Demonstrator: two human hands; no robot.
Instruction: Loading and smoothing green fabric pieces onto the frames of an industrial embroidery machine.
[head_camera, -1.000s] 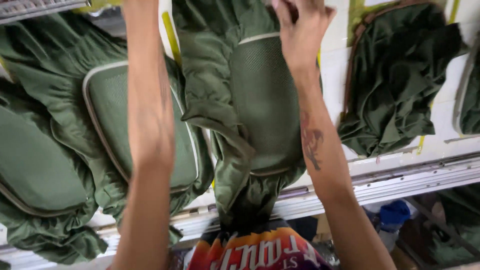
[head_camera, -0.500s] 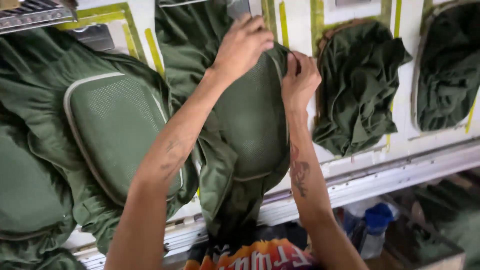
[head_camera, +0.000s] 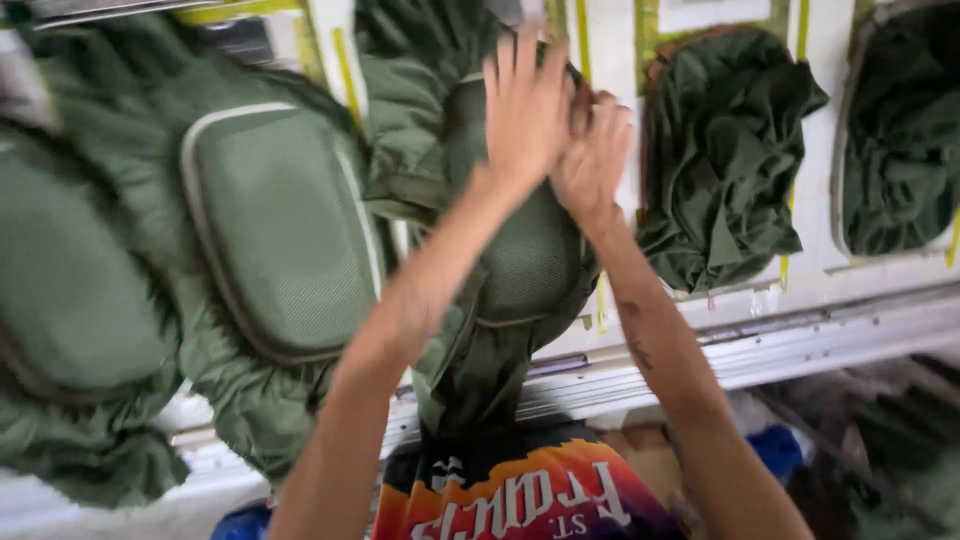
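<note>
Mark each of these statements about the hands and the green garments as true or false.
1. Both hands rest on the middle green garment. True.
2. The left hand holds a pair of scissors. False: it lies flat on the fabric, holding no tool.
3. The right hand is beside the left hand. True.
4. The garment on the form to the left is red. False: it is green.
5. A dark green garment lies bunched to the right. True.

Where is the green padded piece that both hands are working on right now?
The green padded piece lies mid-frame in the head view on the white table, under the left hand and right hand, between a lighter pad and bunched dark fabric.
</note>
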